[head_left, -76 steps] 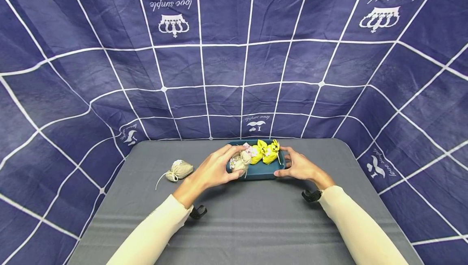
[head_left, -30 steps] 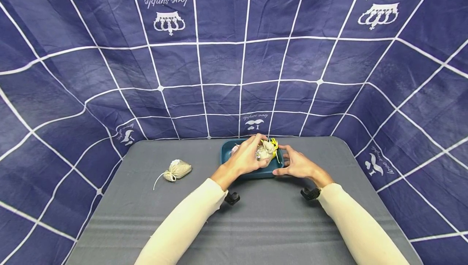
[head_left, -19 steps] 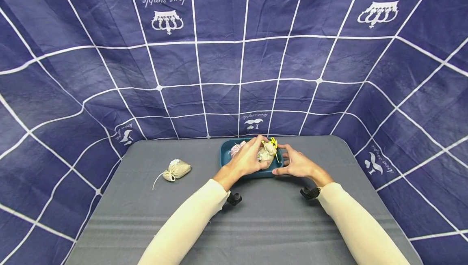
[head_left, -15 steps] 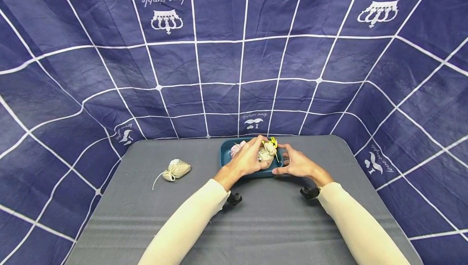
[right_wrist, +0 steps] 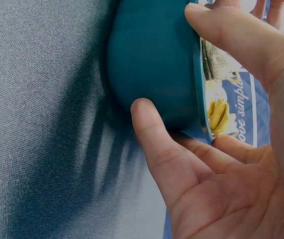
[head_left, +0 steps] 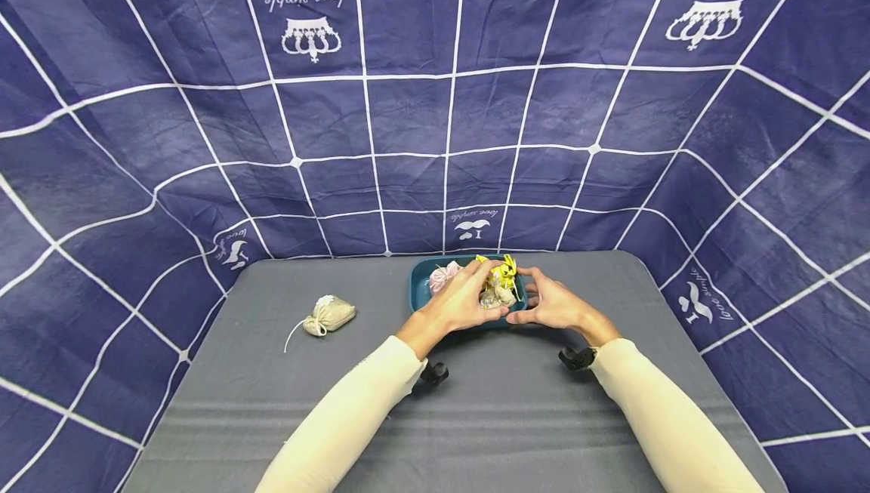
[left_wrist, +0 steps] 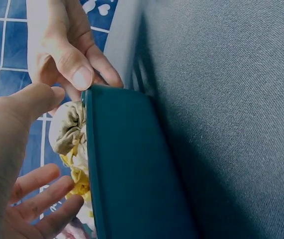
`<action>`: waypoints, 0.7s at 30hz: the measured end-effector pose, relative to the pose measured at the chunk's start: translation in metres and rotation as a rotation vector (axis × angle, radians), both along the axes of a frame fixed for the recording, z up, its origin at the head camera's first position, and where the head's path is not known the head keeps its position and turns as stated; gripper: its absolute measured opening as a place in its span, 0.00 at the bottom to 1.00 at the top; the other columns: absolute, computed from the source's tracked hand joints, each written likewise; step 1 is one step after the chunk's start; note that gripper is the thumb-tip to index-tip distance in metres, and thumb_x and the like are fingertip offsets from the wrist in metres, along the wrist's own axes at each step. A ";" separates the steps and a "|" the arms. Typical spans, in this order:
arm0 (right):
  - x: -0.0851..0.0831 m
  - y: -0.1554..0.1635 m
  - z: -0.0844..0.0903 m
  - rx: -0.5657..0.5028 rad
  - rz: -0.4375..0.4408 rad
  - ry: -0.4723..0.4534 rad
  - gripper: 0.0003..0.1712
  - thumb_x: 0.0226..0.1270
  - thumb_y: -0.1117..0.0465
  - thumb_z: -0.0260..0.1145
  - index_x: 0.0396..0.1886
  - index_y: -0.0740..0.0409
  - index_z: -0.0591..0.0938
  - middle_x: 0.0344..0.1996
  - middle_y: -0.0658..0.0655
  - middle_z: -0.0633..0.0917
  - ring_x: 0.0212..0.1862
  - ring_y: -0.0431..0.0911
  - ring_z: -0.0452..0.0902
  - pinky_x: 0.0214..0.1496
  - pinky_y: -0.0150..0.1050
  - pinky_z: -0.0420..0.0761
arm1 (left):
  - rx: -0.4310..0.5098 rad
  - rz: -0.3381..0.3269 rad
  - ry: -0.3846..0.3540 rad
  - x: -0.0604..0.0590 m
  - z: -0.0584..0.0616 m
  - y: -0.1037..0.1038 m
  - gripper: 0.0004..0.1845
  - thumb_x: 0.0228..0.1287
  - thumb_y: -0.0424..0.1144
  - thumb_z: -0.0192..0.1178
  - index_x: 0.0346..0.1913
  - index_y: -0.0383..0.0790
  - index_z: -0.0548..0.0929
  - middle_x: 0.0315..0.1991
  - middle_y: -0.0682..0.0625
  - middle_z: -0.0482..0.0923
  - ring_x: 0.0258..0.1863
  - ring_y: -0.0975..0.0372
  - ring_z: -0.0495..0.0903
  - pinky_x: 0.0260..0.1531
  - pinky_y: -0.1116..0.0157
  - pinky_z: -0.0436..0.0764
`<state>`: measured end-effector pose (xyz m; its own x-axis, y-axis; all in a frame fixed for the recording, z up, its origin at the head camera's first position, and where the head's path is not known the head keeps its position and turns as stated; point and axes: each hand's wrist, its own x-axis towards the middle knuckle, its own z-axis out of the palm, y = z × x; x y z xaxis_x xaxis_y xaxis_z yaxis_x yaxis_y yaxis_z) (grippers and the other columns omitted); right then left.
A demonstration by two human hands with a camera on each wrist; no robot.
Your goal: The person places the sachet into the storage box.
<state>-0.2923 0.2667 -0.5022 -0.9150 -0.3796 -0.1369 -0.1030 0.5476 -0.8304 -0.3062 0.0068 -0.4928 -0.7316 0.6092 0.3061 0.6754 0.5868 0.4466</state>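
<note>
Under your left hand (head_left: 457, 303), whose fingers hang spread and hold nothing, the small beige drawstring cloth sachet (head_left: 495, 296) lies in the teal plastic tray (left_wrist: 132, 169) beside the yellow cloth sachets (head_left: 501, 272). Your right hand (head_left: 556, 306) steadies that tray's near corner with thumb and fingertips. Each pouch looks light, soft and squashy, so pinch it at the gathered neck.

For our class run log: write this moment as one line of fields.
left hand: open, over tray | right hand: steadies teal tray | beige pouch: in tray | spare pouch: on table
</note>
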 end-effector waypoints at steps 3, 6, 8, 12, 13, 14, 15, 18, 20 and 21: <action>-0.001 0.000 -0.001 -0.001 0.003 0.001 0.67 0.69 0.56 0.89 0.92 0.69 0.55 0.75 0.81 0.83 0.64 0.63 0.95 0.62 0.50 0.95 | -0.016 0.006 0.008 0.002 0.002 -0.003 0.46 0.71 0.54 0.83 0.85 0.42 0.74 0.72 0.38 0.85 0.67 0.49 0.90 0.68 0.49 0.91; 0.000 0.000 -0.001 0.008 0.004 0.004 0.67 0.69 0.56 0.89 0.92 0.69 0.55 0.75 0.81 0.82 0.65 0.65 0.95 0.63 0.52 0.95 | -0.030 0.009 0.014 0.004 0.004 -0.008 0.45 0.72 0.55 0.81 0.85 0.43 0.75 0.70 0.38 0.86 0.64 0.49 0.90 0.66 0.49 0.92; -0.001 -0.001 -0.002 0.025 0.001 0.012 0.66 0.69 0.55 0.89 0.92 0.68 0.56 0.75 0.82 0.82 0.65 0.66 0.94 0.64 0.53 0.94 | -0.039 0.016 0.025 0.006 0.006 -0.012 0.44 0.73 0.55 0.81 0.84 0.43 0.76 0.69 0.40 0.86 0.63 0.50 0.90 0.65 0.50 0.92; 0.000 -0.001 0.000 0.049 0.000 0.019 0.67 0.68 0.53 0.89 0.92 0.68 0.57 0.76 0.83 0.81 0.67 0.67 0.93 0.66 0.57 0.93 | -0.057 0.041 0.054 0.010 0.010 -0.021 0.42 0.74 0.56 0.80 0.83 0.44 0.79 0.67 0.43 0.87 0.63 0.51 0.90 0.65 0.49 0.92; 0.000 -0.001 0.000 0.051 0.001 0.017 0.67 0.68 0.53 0.89 0.92 0.68 0.56 0.76 0.83 0.80 0.67 0.68 0.93 0.67 0.57 0.93 | -0.060 0.046 0.061 0.011 0.011 -0.024 0.41 0.74 0.56 0.79 0.83 0.44 0.79 0.67 0.44 0.87 0.64 0.51 0.90 0.66 0.49 0.91; 0.001 -0.001 0.001 0.054 0.001 0.014 0.67 0.68 0.53 0.89 0.92 0.68 0.56 0.77 0.83 0.80 0.67 0.67 0.93 0.67 0.58 0.93 | -0.063 0.051 0.069 0.011 0.011 -0.026 0.40 0.74 0.56 0.79 0.82 0.44 0.80 0.67 0.44 0.88 0.65 0.51 0.90 0.67 0.49 0.91; 0.000 -0.001 0.001 0.056 0.001 0.012 0.67 0.69 0.53 0.89 0.92 0.68 0.56 0.77 0.83 0.80 0.67 0.67 0.93 0.67 0.58 0.93 | -0.062 0.056 0.076 0.012 0.012 -0.029 0.40 0.74 0.56 0.79 0.82 0.44 0.80 0.67 0.44 0.88 0.64 0.52 0.91 0.67 0.49 0.91; 0.000 -0.001 0.001 0.062 0.002 0.012 0.67 0.69 0.53 0.89 0.93 0.67 0.56 0.77 0.83 0.80 0.67 0.67 0.93 0.67 0.58 0.93 | -0.043 0.059 0.083 0.014 0.013 -0.038 0.38 0.75 0.54 0.79 0.80 0.42 0.82 0.64 0.42 0.89 0.58 0.53 0.91 0.63 0.50 0.92; 0.000 -0.002 0.001 0.062 0.006 0.014 0.67 0.69 0.53 0.89 0.93 0.67 0.56 0.77 0.83 0.80 0.67 0.67 0.93 0.67 0.58 0.93 | -0.030 0.064 0.088 0.015 0.014 -0.044 0.37 0.75 0.53 0.80 0.79 0.42 0.83 0.61 0.42 0.89 0.53 0.55 0.90 0.59 0.52 0.93; 0.000 -0.002 0.001 0.060 0.009 0.015 0.67 0.69 0.53 0.89 0.93 0.68 0.56 0.77 0.83 0.80 0.68 0.67 0.93 0.67 0.58 0.93 | -0.023 0.069 0.092 0.015 0.014 -0.047 0.36 0.74 0.53 0.80 0.79 0.42 0.83 0.60 0.42 0.89 0.50 0.57 0.89 0.57 0.53 0.93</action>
